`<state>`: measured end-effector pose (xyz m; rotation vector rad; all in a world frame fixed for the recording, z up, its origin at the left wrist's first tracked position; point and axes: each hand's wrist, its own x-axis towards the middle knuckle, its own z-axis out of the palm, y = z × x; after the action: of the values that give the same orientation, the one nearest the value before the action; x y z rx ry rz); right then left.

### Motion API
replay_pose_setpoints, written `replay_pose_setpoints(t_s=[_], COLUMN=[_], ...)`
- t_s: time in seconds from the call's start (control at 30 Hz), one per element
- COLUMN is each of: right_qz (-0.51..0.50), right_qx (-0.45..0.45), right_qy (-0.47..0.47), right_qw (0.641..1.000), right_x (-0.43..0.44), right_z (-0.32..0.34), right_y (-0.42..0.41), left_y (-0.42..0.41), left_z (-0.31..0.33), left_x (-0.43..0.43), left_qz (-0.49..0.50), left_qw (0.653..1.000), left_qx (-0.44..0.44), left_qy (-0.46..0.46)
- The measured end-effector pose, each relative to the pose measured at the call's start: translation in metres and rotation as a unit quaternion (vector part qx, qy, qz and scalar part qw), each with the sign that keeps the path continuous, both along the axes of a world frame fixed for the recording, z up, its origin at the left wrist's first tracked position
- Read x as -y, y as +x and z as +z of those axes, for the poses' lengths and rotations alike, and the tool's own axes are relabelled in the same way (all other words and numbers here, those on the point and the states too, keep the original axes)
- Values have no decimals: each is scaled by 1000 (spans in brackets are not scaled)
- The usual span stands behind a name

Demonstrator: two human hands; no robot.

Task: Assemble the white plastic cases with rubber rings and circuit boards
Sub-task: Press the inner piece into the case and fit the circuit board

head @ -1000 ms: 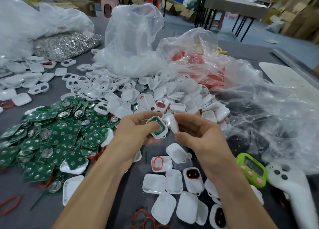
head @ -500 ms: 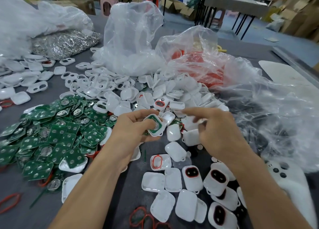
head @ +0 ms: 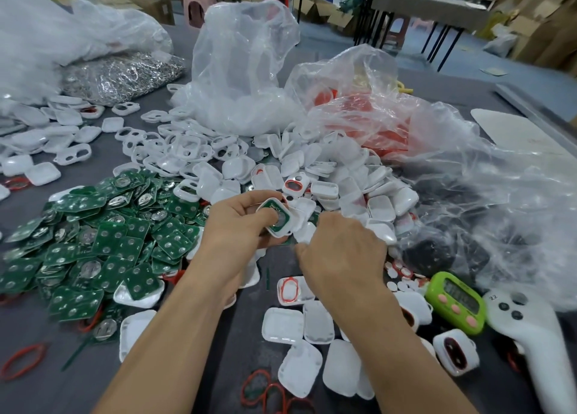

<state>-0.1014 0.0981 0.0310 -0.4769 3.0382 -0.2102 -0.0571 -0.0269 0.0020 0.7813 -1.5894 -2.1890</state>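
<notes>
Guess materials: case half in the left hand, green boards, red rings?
Case half in left hand: likely moulded plastic, glossy white. Green boards: probably PCB laminate, silvery pads. Red rings: seemingly rubber, thin limp loops.

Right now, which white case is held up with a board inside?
The white case pinched in the left hand, green circuit board showing inside; the loose ones lie on the table.

Bare table (head: 246, 329) shows only in a narrow strip between the forearms, toward the near edge. Left of it the circuit boards (head: 103, 235) heap up. Beyond, white cases (head: 312, 170) and plastic bags (head: 243, 70) block the middle (thickly). A timer (head: 457, 301) and a controller (head: 530, 335) crowd the near right corner.
</notes>
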Motion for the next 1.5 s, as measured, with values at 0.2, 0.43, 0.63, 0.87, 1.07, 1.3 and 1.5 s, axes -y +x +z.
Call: replay_pose_setpoints(t_s=[0.2, 0.43, 0.63, 0.87, 1.07, 1.3, 1.5], right_qz=[9, 91, 77, 73, 44, 38, 35], right_qx=[-92, -32, -46, -32, -56, -97, -89], right_qy=[-196, -253, -249, -200, -193, -284, -289], right_qw=[976, 963, 964, 976, 979, 953, 953], right_x=[-22, -5, 1, 3, 3, 2, -1], right_z=[8, 0, -4, 0, -4, -12, -11], right_y=[-1, 13, 15, 17, 22, 26, 24], left_y=[-1, 0, 0, -2, 0, 2, 2], left_z=[-1, 3, 0, 4, 5, 9, 7], left_x=[-3, -6, -7, -17, -21, -17, -17], left_qz=[2, -19, -33, -36, -54, -87, -92], left_qw=[1000, 998, 997, 998, 996, 984, 983], left_qx=[-3, -21, -17, -12, -31, -72, -86], left_qy=[-5, 59, 66, 58, 58, 135, 134])
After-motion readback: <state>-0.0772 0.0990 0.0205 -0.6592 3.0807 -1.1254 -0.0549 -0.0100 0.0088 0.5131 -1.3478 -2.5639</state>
